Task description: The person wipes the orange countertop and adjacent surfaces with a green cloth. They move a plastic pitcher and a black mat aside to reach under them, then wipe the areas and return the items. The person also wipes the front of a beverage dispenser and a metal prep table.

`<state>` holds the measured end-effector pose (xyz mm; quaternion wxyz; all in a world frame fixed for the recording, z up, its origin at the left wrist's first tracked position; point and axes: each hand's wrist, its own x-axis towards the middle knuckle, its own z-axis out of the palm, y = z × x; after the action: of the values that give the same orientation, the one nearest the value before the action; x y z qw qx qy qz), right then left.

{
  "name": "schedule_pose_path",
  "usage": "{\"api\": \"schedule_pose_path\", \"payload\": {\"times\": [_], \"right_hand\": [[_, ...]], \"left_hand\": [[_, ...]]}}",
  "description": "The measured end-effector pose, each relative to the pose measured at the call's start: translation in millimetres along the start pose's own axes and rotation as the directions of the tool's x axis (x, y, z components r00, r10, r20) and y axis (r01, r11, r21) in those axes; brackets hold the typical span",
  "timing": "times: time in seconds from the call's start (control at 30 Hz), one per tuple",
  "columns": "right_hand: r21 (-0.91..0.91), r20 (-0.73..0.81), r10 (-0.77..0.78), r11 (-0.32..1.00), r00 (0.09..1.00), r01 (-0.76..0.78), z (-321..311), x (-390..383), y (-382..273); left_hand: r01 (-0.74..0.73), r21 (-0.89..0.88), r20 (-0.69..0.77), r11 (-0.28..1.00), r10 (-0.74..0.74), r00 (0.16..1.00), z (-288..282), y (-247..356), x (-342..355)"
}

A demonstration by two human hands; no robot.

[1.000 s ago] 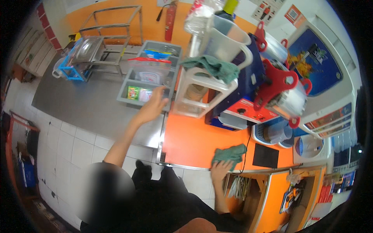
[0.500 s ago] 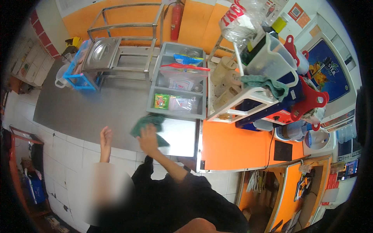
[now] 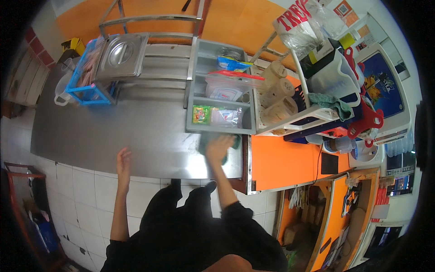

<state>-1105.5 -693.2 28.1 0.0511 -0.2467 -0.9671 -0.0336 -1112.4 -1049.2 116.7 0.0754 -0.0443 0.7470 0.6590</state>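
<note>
My right hand (image 3: 219, 148) presses a dark green cloth (image 3: 204, 141) down on the steel tabletop (image 3: 136, 136), close below the grey tray. The cloth spreads out on both sides of the fingers, and both look smeared by motion. My left hand (image 3: 123, 162) hovers near the front edge of the steel top, its fingers stretched upward and nothing in them. Just beyond the cloth, the grey divided tray (image 3: 220, 127) holds a green-and-yellow sachet (image 3: 201, 114), clear plastic bags (image 3: 225, 118) and a blue packet (image 3: 233, 63).
A steel rack carries a lidded metal pan (image 3: 121, 55); a blue basket (image 3: 92, 94) stands beside it. Right of the tray, a white shelf (image 3: 290, 122) holds cloudy containers (image 3: 278, 111). An orange counter (image 3: 283, 165) adjoins the steel top.
My right hand and the cloth have slid rightward along the steel top, toward the orange counter. My left hand stays raised near the front edge. The view has shifted slightly.
</note>
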Motion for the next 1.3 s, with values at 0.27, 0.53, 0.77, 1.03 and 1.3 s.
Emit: {"api": "schedule_pose_path", "payload": {"times": [0.27,0.53,0.77,1.03,1.3], "right_hand": [[0.729,-0.056,-0.173,0.666,0.983,0.159,-12,-51,-70],[0.695,-0.243,-0.282,0.617,0.928,0.369,-119,-19,14],[0.320,0.053,-0.428,0.863,0.902,0.390,-35,-18,-17],[0.521,0.002,0.243,0.828,0.970,-0.209,-24,-10,46],[0.671,-0.187,-0.272,0.666,0.944,0.325,-17,-111,-101]], "left_hand": [[-0.001,-0.061,0.136,0.998,0.010,0.991,29,-5,15],[0.067,-0.040,0.171,0.997,-0.059,0.983,25,-12,24],[0.063,0.077,0.130,0.995,-0.072,0.989,5,-20,12],[0.181,-0.123,0.082,0.976,-0.172,0.982,-11,-31,-5],[-0.549,0.208,0.469,0.809,0.410,0.782,157,77,38]]}}
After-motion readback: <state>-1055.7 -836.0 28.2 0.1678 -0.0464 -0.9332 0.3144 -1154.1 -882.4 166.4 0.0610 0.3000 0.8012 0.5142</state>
